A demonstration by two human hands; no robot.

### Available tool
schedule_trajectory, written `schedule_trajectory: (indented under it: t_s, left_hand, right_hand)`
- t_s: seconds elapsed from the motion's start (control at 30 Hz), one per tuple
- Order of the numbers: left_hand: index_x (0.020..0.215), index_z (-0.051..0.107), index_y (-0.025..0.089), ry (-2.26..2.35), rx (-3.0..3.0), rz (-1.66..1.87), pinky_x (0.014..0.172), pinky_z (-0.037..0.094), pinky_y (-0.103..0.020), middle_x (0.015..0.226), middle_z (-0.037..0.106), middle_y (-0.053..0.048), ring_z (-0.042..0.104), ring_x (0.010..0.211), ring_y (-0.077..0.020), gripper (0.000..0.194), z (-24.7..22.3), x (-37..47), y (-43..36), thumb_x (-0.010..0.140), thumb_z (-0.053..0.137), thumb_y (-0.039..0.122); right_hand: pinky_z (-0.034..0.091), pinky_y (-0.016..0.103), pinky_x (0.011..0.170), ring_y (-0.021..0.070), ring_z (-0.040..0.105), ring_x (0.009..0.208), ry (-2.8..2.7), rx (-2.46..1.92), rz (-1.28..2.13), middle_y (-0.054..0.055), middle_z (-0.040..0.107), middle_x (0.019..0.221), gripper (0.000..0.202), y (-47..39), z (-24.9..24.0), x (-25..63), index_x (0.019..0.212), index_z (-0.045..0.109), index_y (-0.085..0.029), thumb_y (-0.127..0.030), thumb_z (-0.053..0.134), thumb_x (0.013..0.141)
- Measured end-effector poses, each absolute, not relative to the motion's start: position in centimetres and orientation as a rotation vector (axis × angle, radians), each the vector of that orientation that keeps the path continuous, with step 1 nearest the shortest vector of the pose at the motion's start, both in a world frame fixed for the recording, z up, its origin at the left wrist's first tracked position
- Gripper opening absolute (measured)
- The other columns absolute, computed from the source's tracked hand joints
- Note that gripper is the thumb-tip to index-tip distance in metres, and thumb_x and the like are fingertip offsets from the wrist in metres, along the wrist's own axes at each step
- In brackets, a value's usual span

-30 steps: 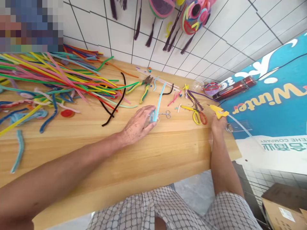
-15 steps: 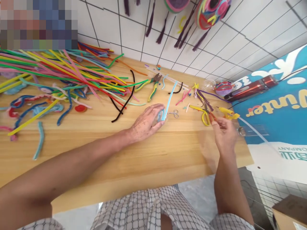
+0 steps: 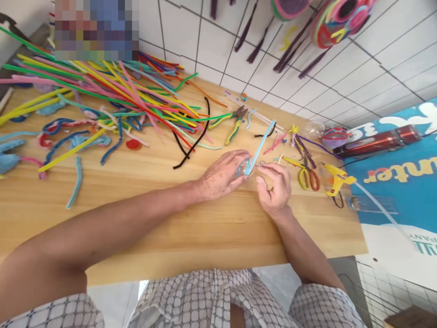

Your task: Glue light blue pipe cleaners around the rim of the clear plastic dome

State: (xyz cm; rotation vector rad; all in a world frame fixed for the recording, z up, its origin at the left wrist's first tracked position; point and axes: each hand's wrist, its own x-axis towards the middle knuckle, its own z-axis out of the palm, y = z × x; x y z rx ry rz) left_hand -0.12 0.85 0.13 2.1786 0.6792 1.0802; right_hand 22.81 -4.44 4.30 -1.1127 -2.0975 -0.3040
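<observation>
My left hand [image 3: 223,175] is curled around a small clear ball [image 3: 241,168] with light-blue lining on the table. From it a light-blue pipe cleaner [image 3: 262,145] sticks up to the right. Just to its right, my right hand [image 3: 276,186] hovers low with its thumb apart from the fingers. Its fingertips are at the small metal scissors [image 3: 257,165], whose handles are mostly hidden under them. Larger scissors with yellow and orange handles [image 3: 309,178] lie on the wood to the right of that hand.
Pipe cleaners [image 3: 136,98] in many colours are heaped at the left. Green-yellow pliers [image 3: 235,125] lie behind my hands. A yellow glue gun [image 3: 336,178], a red flask [image 3: 378,141] and a clear ball [image 3: 313,130] are on the right. Tassels hang from the wall grid.
My right hand has let go of the larger scissors and moved left to the small metal scissors. My left hand stays around the clear ball. The view has shifted.
</observation>
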Motion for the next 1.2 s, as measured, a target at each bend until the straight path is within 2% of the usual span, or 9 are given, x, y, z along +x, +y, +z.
schedule_trajectory:
  t_s: [0.2, 0.33, 0.47, 0.57, 0.77, 1.2]
  left_hand:
    - [0.162, 0.048, 0.017, 0.662, 2.134, 1.074, 0.134, 0.047, -0.062, 0.167, 0.058, -0.023, 0.054, 0.16, -0.0349, 0.057, 0.0, -0.1, 0.9, 0.111, 0.055, 0.043]
    - [0.161, 0.049, 0.018, 0.657, 2.139, 1.079, 0.134, 0.048, -0.059, 0.166, 0.059, -0.023, 0.054, 0.16, -0.0339, 0.056, 0.1, -0.1, 0.8, 0.112, 0.055, 0.043]
    - [0.161, 0.049, 0.016, 0.656, 2.139, 1.092, 0.133, 0.049, -0.058, 0.165, 0.059, -0.023, 0.055, 0.159, -0.0342, 0.056, 0.1, -0.2, 0.8, 0.113, 0.056, 0.043]
    - [0.161, 0.049, 0.018, 0.647, 2.142, 1.109, 0.133, 0.049, -0.058, 0.165, 0.059, -0.023, 0.056, 0.158, -0.0343, 0.056, -0.2, -0.1, 0.9, 0.113, 0.056, 0.044]
    - [0.159, 0.049, 0.012, 0.63, 2.174, 1.149, 0.132, 0.051, -0.056, 0.162, 0.061, -0.026, 0.058, 0.156, -0.0355, 0.057, -0.5, 0.1, 1.0, 0.114, 0.055, 0.045]
    - [0.164, 0.045, 0.019, 0.614, 2.123, 1.161, 0.132, 0.049, -0.058, 0.163, 0.061, -0.023, 0.057, 0.157, -0.0358, 0.061, -0.8, 0.1, 1.2, 0.113, 0.056, 0.05]
  right_hand:
    - [0.064, 0.049, 0.099, 0.0297, 0.073, 0.117, -2.129, -1.076, -0.305, 0.013, 0.073, 0.13, 0.041, -4.6, 3.5, 23.1, 0.146, 0.068, -0.028, -0.025, 0.063, 0.106]
    - [0.064, 0.05, 0.1, 0.0304, 0.07, 0.122, -2.169, -1.1, -0.289, 0.014, 0.069, 0.137, 0.037, -4.4, 3.3, 23.0, 0.144, 0.071, -0.029, -0.028, 0.061, 0.108]
    - [0.064, 0.05, 0.103, 0.0307, 0.069, 0.126, -2.188, -1.064, -0.281, 0.014, 0.067, 0.141, 0.042, -4.3, 3.0, 22.8, 0.148, 0.069, -0.028, -0.026, 0.061, 0.108]
    - [0.065, 0.051, 0.103, 0.0318, 0.07, 0.126, -2.207, -1.065, -0.277, 0.015, 0.066, 0.142, 0.045, -4.2, 3.0, 22.8, 0.152, 0.067, -0.028, -0.025, 0.061, 0.107]
    - [0.065, 0.051, 0.103, 0.0324, 0.07, 0.127, -2.19, -1.029, -0.22, 0.015, 0.067, 0.142, 0.05, -4.0, 3.0, 22.7, 0.157, 0.064, -0.029, -0.023, 0.063, 0.107]
    - [0.066, 0.051, 0.1, 0.032, 0.071, 0.126, -2.136, -1.05, -0.058, 0.013, 0.068, 0.142, 0.051, -3.8, 2.8, 22.6, 0.155, 0.066, -0.033, -0.02, 0.063, 0.106]
